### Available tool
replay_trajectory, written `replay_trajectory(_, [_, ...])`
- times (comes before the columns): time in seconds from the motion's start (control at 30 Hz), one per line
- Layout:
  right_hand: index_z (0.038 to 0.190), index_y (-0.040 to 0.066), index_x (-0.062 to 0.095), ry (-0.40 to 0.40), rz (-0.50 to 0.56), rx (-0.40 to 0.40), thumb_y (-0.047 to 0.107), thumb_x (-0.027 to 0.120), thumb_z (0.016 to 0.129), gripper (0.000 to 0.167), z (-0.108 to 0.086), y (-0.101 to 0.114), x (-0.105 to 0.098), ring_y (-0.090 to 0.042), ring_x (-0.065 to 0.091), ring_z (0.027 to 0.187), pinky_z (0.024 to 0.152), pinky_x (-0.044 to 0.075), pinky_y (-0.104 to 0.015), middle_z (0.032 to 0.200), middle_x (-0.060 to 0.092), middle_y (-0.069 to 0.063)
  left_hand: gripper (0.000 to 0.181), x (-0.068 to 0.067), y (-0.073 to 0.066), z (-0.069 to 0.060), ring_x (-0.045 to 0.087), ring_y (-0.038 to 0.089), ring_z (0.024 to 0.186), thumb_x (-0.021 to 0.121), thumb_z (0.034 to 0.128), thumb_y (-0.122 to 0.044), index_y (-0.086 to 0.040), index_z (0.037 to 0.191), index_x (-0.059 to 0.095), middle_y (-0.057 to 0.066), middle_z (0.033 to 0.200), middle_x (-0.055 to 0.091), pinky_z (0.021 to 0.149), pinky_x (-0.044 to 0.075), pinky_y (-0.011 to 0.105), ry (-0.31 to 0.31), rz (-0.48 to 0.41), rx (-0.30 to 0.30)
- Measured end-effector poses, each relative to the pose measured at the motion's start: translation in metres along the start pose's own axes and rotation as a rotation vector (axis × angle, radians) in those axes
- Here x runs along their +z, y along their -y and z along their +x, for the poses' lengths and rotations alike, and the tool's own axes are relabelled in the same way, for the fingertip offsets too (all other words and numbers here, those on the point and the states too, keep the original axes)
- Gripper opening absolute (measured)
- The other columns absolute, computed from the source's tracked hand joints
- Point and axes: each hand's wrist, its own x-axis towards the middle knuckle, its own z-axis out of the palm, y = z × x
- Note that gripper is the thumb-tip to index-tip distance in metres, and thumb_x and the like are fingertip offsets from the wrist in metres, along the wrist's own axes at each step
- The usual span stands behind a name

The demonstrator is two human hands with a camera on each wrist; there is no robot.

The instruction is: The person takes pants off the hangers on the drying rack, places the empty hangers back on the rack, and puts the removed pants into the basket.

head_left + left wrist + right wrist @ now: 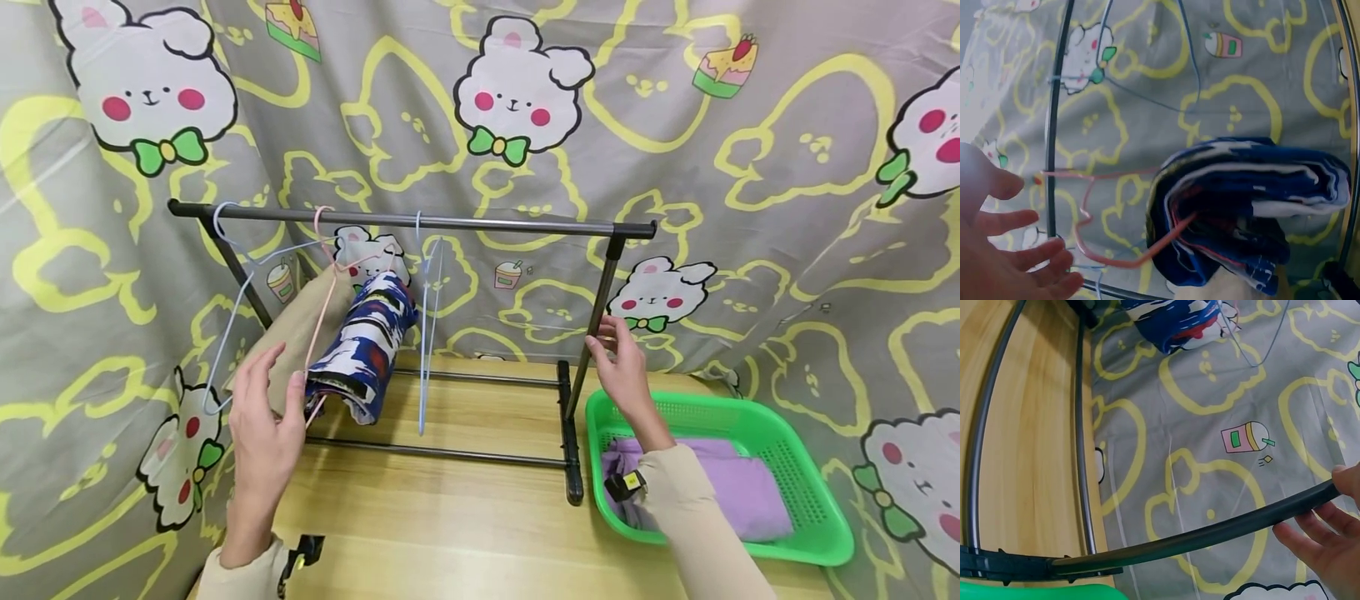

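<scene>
A black-and-grey clothes rack [517, 225] stands in front of me. My right hand [622, 371] grips its right upright post [1229, 528], thumb on one side and fingers on the other. My left hand [262, 417] is beside a pink hanger [1110, 259], with fingers apart and nothing held. Over that hanger hangs a blue, white and red patterned garment [375, 333], folded. Behind it to the left is a beige garment [300, 321], partly hidden by the left hand. Light blue hangers hang on both sides, a left one [227, 333] and a bare right one [423, 350].
A green plastic basket [813, 467] stands to the right of the rack, holding folded purple cloth [750, 492]. The rack's base bars [480, 455] rest on a wooden surface [420, 525]. A grey bunny-print curtain [675, 142] encloses the space behind and at the sides.
</scene>
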Motion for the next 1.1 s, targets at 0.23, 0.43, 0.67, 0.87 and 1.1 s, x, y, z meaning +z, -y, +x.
replay_trajectory(0.23, [0.128,-0.002,0.054,0.013,-0.053,-0.057,0.008,0.059,0.104,0.027,0.003,-0.009,0.005,-0.040,0.069,0.105,0.081,0.059,-0.047,0.115,0.065,-0.023,0.048,-0.002,0.017,0.010,0.057,0.042,0.120,0.059,0.1038,-0.011,-0.002,0.150,0.047,0.025,0.137,0.055,0.099,0.049,0.037,0.120,0.024,-0.094])
replay_trajectory(0.43, [0.121,-0.001,0.057,-0.010,-0.082,-0.129,0.007,0.062,0.103,0.021,0.004,-0.015,0.005,-0.039,0.072,0.098,0.074,0.061,-0.047,0.106,0.067,-0.020,0.048,0.001,0.024,0.011,0.067,0.022,0.099,0.054,0.1074,-0.019,-0.009,0.153,0.045,0.019,0.125,0.065,0.084,0.044,0.006,0.209,0.003,-0.200])
replay_trajectory(0.67, [0.121,-0.001,0.057,-0.021,-0.079,-0.131,0.006,0.063,0.102,0.022,0.004,-0.019,0.006,-0.042,0.072,0.099,0.075,0.061,-0.047,0.106,0.067,-0.021,0.041,0.005,0.028,0.012,0.054,0.007,0.056,0.051,0.1086,-0.014,-0.010,0.149,0.051,0.012,0.089,0.067,0.049,0.041,0.017,0.210,-0.075,-0.176])
replay_trajectory(0.87, [0.123,0.000,0.057,0.003,-0.036,-0.120,0.007,0.062,0.102,0.022,0.003,-0.020,0.009,-0.044,0.070,0.101,0.076,0.061,-0.049,0.108,0.066,-0.021,0.033,0.001,0.028,0.012,0.049,0.015,0.050,0.044,0.1098,-0.008,-0.002,0.141,0.055,0.012,0.076,0.058,0.043,0.042,0.021,0.287,-0.335,-0.256])
replay_trajectory(1.1, [0.121,0.002,0.057,-0.024,-0.047,-0.110,0.008,0.063,0.102,0.021,0.004,-0.021,0.008,-0.042,0.071,0.100,0.075,0.061,-0.045,0.107,0.066,-0.019,0.022,0.004,0.024,0.014,0.041,0.008,0.049,0.041,0.1115,-0.017,-0.003,0.119,0.056,0.002,0.071,0.044,0.037,0.031,0.023,0.342,-0.589,-0.432])
